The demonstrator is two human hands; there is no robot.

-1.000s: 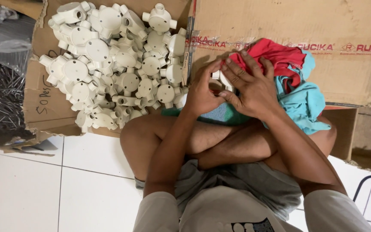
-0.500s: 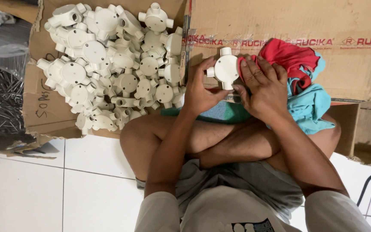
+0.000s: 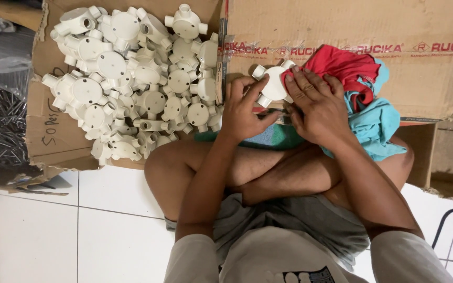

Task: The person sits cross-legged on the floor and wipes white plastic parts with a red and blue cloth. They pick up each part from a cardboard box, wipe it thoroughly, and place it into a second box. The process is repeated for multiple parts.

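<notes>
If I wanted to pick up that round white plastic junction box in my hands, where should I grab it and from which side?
Probably grip the round white plastic junction box by two opposite short tube outlets, coming from its left and right edges. The stubs stick out past the smooth round lid, giving fingers a stop. The left hand and right hand already pinch it that way, above the red cloth.

Head view, looking down on a seated, cross-legged person. The left hand (image 3: 245,107) and right hand (image 3: 315,107) together held a white round junction box with short pipe stubs (image 3: 272,86), fingers spread over its rim. A red cloth (image 3: 344,65) and a turquoise cloth (image 3: 376,126) lay just beside the right hand. A heap of similar white fittings (image 3: 132,78) rested on flattened cardboard (image 3: 38,136) to the left; white floor tiles (image 3: 38,236) showed below.
</notes>
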